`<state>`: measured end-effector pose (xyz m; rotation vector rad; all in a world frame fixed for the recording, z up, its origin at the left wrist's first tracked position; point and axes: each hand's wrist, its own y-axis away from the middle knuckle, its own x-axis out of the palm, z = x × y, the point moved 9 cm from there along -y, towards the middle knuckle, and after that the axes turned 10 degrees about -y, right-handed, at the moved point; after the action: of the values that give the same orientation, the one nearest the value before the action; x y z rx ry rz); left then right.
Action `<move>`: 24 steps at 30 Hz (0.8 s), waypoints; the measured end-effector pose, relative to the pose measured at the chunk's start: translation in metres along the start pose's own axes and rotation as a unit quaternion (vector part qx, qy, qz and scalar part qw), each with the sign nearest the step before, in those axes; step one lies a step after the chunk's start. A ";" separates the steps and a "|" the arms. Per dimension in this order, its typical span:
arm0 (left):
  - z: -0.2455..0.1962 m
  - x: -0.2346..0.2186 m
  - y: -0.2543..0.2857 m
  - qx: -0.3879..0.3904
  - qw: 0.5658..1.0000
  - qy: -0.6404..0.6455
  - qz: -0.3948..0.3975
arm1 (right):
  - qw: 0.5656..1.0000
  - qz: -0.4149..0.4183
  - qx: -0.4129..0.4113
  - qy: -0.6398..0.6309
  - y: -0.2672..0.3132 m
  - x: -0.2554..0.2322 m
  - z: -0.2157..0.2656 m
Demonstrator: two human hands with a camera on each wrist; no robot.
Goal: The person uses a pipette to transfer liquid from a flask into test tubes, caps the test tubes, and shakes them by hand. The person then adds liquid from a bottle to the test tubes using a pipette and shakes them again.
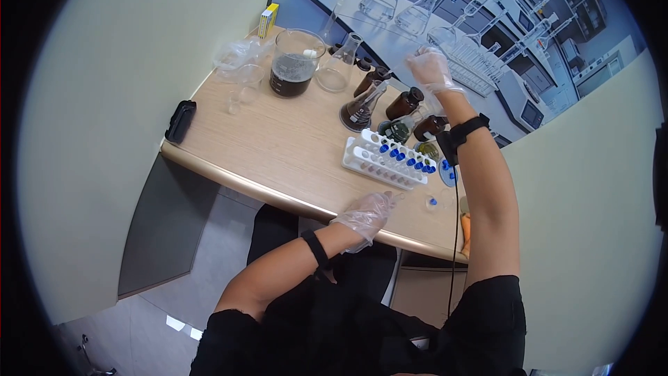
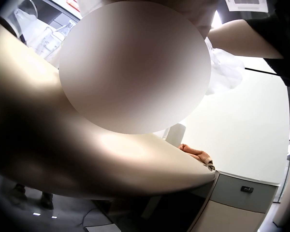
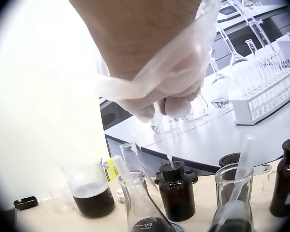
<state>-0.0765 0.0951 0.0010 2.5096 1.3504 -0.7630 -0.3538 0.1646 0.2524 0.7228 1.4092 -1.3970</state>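
Observation:
My gloved right hand (image 1: pixel 433 69) is raised over the back of the table, its fingers pinching a clear plastic dropper (image 3: pixel 165 137). The dropper points down, its tip at the mouth of a brown glass bottle (image 3: pixel 178 198). Near the front edge, my gloved left hand (image 1: pixel 367 217) has its fingers curled about a small clear tube (image 1: pixel 399 196), mostly hidden by the glove. A white rack (image 1: pixel 379 167) with blue-capped tubes stands just beyond it. To its right is a small blue cap (image 1: pixel 433 201). A round blurred patch covers most of the left wrist view.
A beaker of dark liquid (image 1: pixel 291 85) and an empty conical flask (image 1: pixel 337 73) stand at the back left. A flask of dark liquid (image 1: pixel 358 113), a flask of green liquid (image 3: pixel 234 212) and more brown bottles (image 1: pixel 406 103) crowd behind the rack. A black case (image 1: pixel 181 122) lies at the left edge.

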 end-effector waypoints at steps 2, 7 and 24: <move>0.008 0.010 -0.004 -0.015 1.000 0.021 0.015 | 1.000 -0.018 -0.005 -0.008 0.005 -0.014 -0.004; 0.011 0.014 -0.011 -0.002 1.000 0.010 0.027 | 0.977 -0.086 0.083 -0.178 0.047 -0.066 -0.022; 0.031 0.022 -0.022 -0.013 0.978 0.208 0.012 | 0.916 -0.109 0.093 -0.375 0.322 -0.152 -0.015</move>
<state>-0.0951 0.1113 -0.0352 2.7608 1.4302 -0.2130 -0.0118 0.2640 0.2680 0.0924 0.7622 -1.7470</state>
